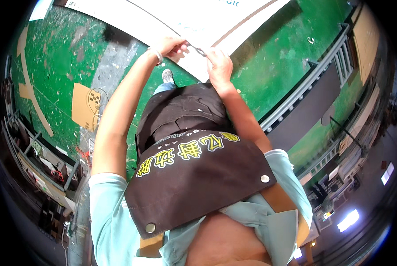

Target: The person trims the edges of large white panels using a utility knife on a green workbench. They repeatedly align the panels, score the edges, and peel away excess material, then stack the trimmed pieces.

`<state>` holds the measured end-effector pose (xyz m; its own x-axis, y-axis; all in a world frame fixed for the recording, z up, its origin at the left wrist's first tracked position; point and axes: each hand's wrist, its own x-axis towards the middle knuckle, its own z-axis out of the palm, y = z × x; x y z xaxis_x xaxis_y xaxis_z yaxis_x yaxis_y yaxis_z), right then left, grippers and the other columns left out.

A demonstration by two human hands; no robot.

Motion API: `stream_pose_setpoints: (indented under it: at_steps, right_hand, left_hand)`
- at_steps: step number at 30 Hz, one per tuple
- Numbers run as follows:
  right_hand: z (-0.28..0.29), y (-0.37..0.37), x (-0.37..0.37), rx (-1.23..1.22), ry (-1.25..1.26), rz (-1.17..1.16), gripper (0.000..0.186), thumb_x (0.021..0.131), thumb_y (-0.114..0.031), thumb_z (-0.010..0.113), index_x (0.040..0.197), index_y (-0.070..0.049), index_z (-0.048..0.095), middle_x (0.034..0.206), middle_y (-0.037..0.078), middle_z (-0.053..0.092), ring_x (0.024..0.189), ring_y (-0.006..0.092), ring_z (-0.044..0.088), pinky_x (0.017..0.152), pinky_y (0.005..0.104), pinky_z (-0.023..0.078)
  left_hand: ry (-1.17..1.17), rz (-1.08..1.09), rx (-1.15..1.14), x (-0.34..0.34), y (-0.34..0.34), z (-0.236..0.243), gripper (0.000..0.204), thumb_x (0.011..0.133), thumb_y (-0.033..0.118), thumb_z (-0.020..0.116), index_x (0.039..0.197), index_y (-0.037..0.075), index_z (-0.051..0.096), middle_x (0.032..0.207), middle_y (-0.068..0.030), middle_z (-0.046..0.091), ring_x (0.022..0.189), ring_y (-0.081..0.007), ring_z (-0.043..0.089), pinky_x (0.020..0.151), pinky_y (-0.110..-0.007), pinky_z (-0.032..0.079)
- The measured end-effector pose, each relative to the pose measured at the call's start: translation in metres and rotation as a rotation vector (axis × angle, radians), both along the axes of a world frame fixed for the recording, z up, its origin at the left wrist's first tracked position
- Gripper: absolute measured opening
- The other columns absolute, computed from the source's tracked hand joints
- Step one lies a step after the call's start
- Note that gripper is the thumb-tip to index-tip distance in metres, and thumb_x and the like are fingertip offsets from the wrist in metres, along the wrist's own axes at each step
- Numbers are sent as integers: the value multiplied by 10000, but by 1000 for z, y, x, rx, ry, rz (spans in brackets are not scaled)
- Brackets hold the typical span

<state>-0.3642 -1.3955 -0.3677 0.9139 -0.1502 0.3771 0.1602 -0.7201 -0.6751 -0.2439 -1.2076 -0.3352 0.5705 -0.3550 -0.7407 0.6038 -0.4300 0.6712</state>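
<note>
Reaching out from the lower edge, both bare forearms are stretched toward the near edge of a large white panel (pixel 180 17), which is taken here as the landmark. The left hand (pixel 171 45) is closed at that edge, a silver bracelet (pixel 156 54) being worn on its wrist; its grip is narrow, pinched on a small dark object (pixel 197 50). The right hand (pixel 218 64) is set just beside it, also at the panel's near edge, with its fingers curled tight; the same small object seems to be touched by it, though the piece is too small for its kind to be told. Below the panel a green painted floor (pixel 274 57) is seen, with a grey shoe (pixel 167 75) just beneath the panel's edge. A dark brown apron (pixel 198 177) with yellow lettering is worn over a pale blue shirt. Left of the panel a piece of cardboard (pixel 85 106) lies on the floor; to its right a grey metal rail (pixel 305 84) runs.
</note>
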Motion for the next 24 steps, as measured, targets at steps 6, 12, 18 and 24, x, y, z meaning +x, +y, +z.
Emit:
stream_pose_setpoints:
  at_steps: [6, 12, 18, 24]
  right_hand:
    - [3, 43, 3, -35, 77, -236, 220, 888, -145, 652, 1095, -177, 720, 811, 70, 663, 755, 250, 640, 683, 358, 500]
    - [4, 61, -42, -42, 41, -182, 281, 817, -80, 642, 1042, -225, 726, 906, 35, 667, 810, 263, 632, 683, 393, 515]
    - [-32, 113, -130, 363, 36, -413, 285, 854, -44, 591, 1076, -165, 721, 855, 89, 654, 816, 283, 637, 702, 374, 507]
    - [-14, 120, -123, 372, 120, -555, 271, 889, -42, 592, 1110, -150, 706, 905, 105, 678, 816, 267, 663, 713, 353, 513]
  left_hand:
    - [40, -1, -124, 4, 91, 4, 329, 1002, 298, 509, 1128, 25, 641, 848, -6, 673, 660, -70, 579, 646, -264, 555]
    - [-44, -3, 2, -6, 106, 32, 336, 986, 315, 538, 1153, 43, 644, 876, 2, 677, 681, -70, 577, 623, -243, 524]
    - [-216, 215, 219, 4, 224, 21, 294, 936, 313, 618, 1149, 118, 675, 906, 31, 700, 702, -54, 607, 581, -196, 413]
    - [-597, 429, 484, 45, 367, 51, 375, 927, 314, 641, 1249, 121, 640, 1094, 5, 699, 882, -81, 644, 654, -231, 443]
